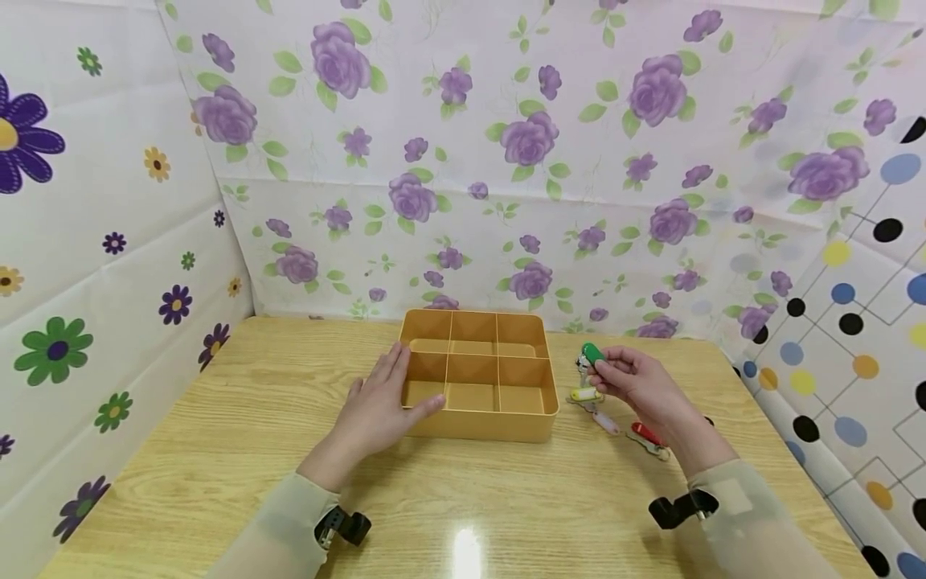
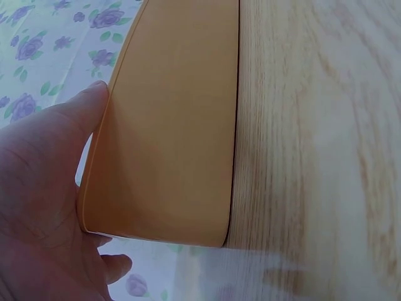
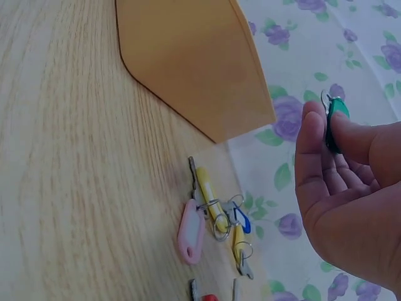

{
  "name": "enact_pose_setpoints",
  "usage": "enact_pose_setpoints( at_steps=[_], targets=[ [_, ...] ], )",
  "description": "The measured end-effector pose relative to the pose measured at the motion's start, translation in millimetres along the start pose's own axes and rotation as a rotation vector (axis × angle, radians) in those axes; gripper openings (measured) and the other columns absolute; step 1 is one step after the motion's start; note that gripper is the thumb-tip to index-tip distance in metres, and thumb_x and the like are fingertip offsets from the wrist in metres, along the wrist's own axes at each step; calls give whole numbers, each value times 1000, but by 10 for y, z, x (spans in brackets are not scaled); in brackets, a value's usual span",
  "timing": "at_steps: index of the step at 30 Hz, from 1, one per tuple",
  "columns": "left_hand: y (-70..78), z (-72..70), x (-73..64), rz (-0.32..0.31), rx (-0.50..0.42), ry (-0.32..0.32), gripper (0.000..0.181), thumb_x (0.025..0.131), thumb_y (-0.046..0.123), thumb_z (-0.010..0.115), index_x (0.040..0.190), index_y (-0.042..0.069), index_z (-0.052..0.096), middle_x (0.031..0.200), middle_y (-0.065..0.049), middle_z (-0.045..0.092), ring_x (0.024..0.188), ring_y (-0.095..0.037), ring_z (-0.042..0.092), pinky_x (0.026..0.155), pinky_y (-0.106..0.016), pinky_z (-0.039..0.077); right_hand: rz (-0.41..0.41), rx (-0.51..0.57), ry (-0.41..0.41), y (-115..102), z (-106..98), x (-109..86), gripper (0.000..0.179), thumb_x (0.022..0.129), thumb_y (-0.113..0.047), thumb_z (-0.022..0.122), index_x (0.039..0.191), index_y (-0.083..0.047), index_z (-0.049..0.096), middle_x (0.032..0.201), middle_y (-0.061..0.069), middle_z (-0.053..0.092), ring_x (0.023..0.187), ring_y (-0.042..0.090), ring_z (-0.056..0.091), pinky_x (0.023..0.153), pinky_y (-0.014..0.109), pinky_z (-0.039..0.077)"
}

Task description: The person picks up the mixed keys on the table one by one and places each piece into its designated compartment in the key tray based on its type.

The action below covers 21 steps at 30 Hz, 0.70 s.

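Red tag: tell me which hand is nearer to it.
Right. The right hand is close by the red tag, pinching the green tag; the left hand is farther off, across the box, resting on its left edge.

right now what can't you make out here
Front left corner of the box, head view: covered by the left hand.
Inside of the box, left wrist view: hidden by its outer wall.
Green tag, right wrist view: partly covered by the right hand.
Red tag, right wrist view: cut off by bottom edge.
Any writing on the pink tag, head view: too small.
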<state>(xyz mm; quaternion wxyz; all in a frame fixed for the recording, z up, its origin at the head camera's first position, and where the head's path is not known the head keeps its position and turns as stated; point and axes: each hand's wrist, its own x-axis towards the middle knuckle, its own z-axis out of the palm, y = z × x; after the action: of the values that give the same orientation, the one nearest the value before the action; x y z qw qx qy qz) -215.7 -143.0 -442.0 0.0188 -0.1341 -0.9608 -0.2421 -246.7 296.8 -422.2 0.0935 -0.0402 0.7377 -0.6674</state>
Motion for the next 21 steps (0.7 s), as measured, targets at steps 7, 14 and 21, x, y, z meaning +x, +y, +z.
enact_pose_setpoints(
  at_steps=[7, 14, 21],
  targets=[
    [-4, 5, 2, 0, 8, 5, 118, 100, 84, 54, 178, 5, 11, 184, -10, 3, 169, -37, 8, 126, -80, 13, -18, -72, 23, -91, 63, 69, 35, 116, -14, 61, 141, 9, 54, 125, 20, 68, 108, 19, 76, 101, 35, 61],
    [-4, 0, -16, 4, 4, 0, 120, 99, 85, 53, 177, 7, 8, 184, -13, 4, 169, -38, 8, 126, -78, 13, -15, -113, 45, -204, 176, 148, 37, 115, -15, 64, 142, 9, 55, 124, 18, 67, 108, 20, 76, 100, 34, 62],
    [13, -9, -14, 9, -8, 8, 116, 102, 78, 59, 178, 7, 9, 184, -14, 7, 169, -38, 10, 126, -79, 13, -16, -158, 81, -287, 283, 256, 37, 113, -16, 67, 141, 7, 58, 121, 13, 72, 103, 13, 77, 93, 29, 63]
  ],
)
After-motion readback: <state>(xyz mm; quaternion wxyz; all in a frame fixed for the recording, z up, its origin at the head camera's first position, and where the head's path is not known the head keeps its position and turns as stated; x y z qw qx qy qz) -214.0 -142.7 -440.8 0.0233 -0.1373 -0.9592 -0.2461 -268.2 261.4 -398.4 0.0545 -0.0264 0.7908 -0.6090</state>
